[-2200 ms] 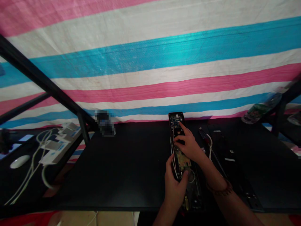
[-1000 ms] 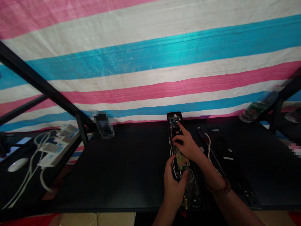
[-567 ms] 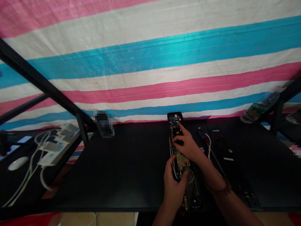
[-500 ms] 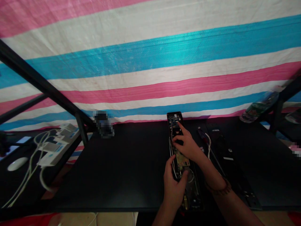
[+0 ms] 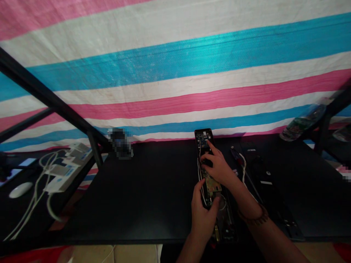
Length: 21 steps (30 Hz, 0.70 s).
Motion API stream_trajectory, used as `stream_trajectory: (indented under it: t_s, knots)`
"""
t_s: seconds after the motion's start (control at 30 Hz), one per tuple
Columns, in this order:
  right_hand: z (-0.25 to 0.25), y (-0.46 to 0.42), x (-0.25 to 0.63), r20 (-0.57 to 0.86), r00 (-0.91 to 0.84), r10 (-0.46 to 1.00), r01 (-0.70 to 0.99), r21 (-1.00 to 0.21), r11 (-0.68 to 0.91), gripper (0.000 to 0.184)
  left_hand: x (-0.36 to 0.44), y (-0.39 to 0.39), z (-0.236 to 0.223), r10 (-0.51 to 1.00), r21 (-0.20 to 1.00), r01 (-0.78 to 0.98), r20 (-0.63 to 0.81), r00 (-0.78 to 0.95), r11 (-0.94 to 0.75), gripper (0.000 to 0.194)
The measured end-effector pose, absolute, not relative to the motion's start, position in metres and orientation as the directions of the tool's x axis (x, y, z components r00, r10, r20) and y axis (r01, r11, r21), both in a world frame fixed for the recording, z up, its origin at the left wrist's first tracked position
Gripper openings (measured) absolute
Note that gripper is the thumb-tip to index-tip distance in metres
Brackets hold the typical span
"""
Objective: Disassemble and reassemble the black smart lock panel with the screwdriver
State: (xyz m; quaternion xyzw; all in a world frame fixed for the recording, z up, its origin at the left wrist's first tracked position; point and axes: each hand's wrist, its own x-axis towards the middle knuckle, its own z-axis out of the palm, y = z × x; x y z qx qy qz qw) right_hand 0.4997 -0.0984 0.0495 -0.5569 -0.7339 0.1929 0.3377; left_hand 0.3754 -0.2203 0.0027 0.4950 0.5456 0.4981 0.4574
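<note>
- At the far left a white mouse (image 5: pixel 21 190) sits on a separate dark surface (image 5: pixel 13 210).
- Just beside it, pale cables (image 5: pixel 35 197) run up to a white power strip (image 5: pixel 60 179) with plugs in it.
- Next, a black frame bar (image 5: pixel 41 82) slopes down toward the back corner of the main black surface (image 5: pixel 137 197).
- By the foot of the bar stands an object blurred into squares (image 5: pixel 120 143); what it is cannot be told.
- Behind everything hangs a sheet (image 5: pixel 175 76) striped in pink, white and blue.
- Right of centre, the left hand (image 5: pixel 201 213) grasps the near half of a long open black device (image 5: pixel 203 149), fingers at its left edge and thumb over the inside.
- The device lies lengthwise before the person, far end by the sheet; white wires (image 5: pixel 199 171) run along its left side, and a yellowish circuit board (image 5: pixel 213 185) shows inside.
- The right hand (image 5: pixel 218 166) is over the middle of the device, index finger extended onto the far-end electronics, thumb and another finger curled close together; whether they pinch anything cannot be told.
- A beaded bracelet (image 5: pixel 255 216) circles the right wrist.
- Beyond that forearm lie a slim tool (image 5: pixel 235 154), a white cable (image 5: pixel 243 170) and a long black panel (image 5: pixel 260 170) with pale labels.
- At the back right, a clear bottle (image 5: pixel 297 126) with a green label leans sideways.
</note>
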Motion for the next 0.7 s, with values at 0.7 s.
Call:
stream_trajectory:
  t_s: [0.7]
  knots:
    - [0.0453,-0.0988,0.5006,0.333,-0.156,0.930,0.655,-0.670,0.350,0.010,0.3735,-0.2197,0.0028,0.995,0.997,0.064,0.053,-0.087,-0.048,0.064]
